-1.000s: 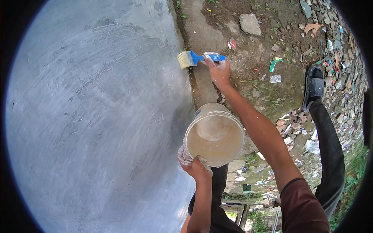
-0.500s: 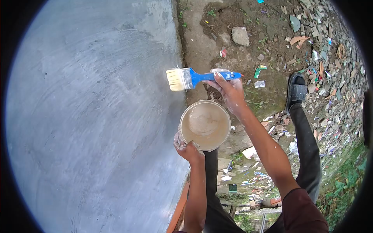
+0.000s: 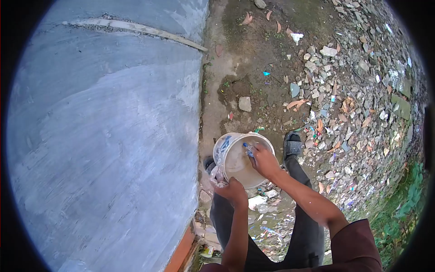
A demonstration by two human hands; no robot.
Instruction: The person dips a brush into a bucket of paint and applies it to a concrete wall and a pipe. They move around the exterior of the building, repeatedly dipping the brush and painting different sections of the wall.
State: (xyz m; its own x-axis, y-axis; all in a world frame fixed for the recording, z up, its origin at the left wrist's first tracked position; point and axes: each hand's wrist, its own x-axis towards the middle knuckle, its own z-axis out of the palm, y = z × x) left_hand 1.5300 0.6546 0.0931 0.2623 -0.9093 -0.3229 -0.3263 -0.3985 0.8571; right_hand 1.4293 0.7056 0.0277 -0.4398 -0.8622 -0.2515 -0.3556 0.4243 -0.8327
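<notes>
A white plastic bucket (image 3: pixel 220 150) with blue print is tilted in front of my legs, and pale, cloudy liquid (image 3: pixel 242 171) shows inside. My left hand (image 3: pixel 230 187), smeared with whitish residue, grips the bucket at its lower left side. Over the bucket's mouth, my right hand (image 3: pixel 263 159) is closed around the blue handle of a paintbrush (image 3: pixel 247 147). The bristles are hidden, pointing down into the bucket. To the left stands a grey-blue coated wall (image 3: pixel 113 136) with streaky brush marks.
A pale strip (image 3: pixel 149 31) crosses the upper part of the wall. Rubble (image 3: pixel 353 90) and litter cover the ground on the right. A single stone (image 3: pixel 244 104) lies beyond the bucket. Green plants (image 3: pixel 403 217) grow at lower right, and an orange edge (image 3: pixel 181 249) runs along the wall's base.
The paintbrush has gone from beside the wall down into the bucket with my right hand. The bucket is now tilted more, and my view and feet have shifted along the wall.
</notes>
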